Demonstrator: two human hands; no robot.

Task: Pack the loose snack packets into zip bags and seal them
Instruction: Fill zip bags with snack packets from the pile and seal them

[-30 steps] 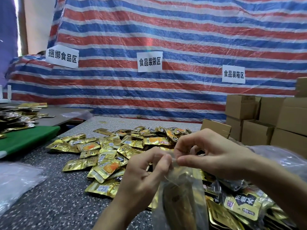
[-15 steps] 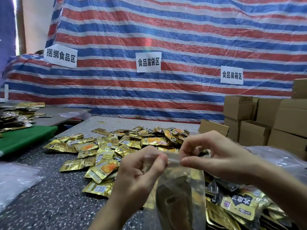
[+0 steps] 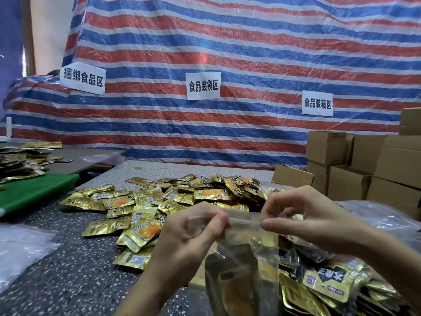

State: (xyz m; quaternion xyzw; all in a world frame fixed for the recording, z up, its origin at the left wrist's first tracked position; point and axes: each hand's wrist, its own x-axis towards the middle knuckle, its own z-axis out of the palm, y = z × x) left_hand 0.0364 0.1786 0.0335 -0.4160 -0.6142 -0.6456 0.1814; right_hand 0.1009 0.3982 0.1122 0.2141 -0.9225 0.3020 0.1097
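Two pinches hold the zip bag [image 3: 241, 270] by its top strip, lower centre: your left hand [image 3: 193, 233] and right hand [image 3: 312, 220]. It looks like light, slippery film; grip the stiffer zip seam.

clear glossy plastic zip bag [image 3: 248, 254], shiny gold foil snack packets [image 3: 159, 201], speckled stone-look table [image 3: 68, 270], matt cardboard boxes [image 3: 364, 169], crinkly woven plastic tarp [image 3: 227, 53], paper signs [image 3: 203, 86]

Ahead of you, three white signs hung on the striped tarp [image 3: 250, 42]. The left sign [image 3: 82, 78] read 捆绑食品区, the middle sign [image 3: 203, 86] read 食品装袋区, and the right sign [image 3: 317, 103] read 食品装箱区. A packet [image 3: 328, 282] near your right arm bore large characters too blurred to read. Print on the pile [image 3: 205, 195] was too small to read.
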